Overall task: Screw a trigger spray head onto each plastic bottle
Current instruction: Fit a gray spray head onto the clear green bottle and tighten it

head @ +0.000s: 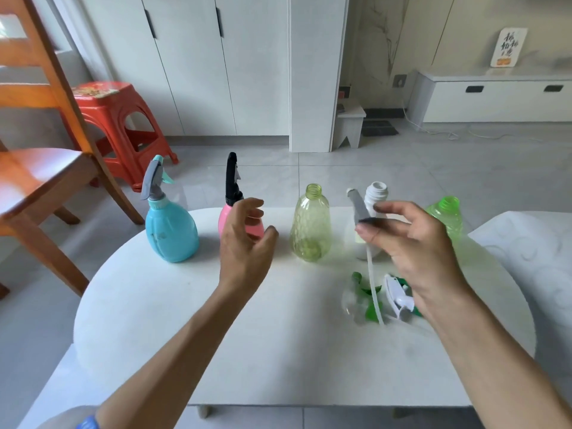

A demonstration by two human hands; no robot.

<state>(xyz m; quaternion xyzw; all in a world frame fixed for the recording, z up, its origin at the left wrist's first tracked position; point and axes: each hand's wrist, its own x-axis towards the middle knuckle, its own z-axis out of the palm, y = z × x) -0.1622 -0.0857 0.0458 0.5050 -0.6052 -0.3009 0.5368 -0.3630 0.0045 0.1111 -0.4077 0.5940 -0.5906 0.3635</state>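
Right hand pinches grey spray head (ribbed collar).

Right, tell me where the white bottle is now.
The white bottle stands toward the table's far right in the head view, between the yellow-green bottle and bright green bottle, partly behind the right hand.

You worked in soft, even daylight with faint shadows; wide-angle bending warped the edges, and motion blur smeared your right hand.

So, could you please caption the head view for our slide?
Right hand holds a grey spray head; three bottles remain uncapped.
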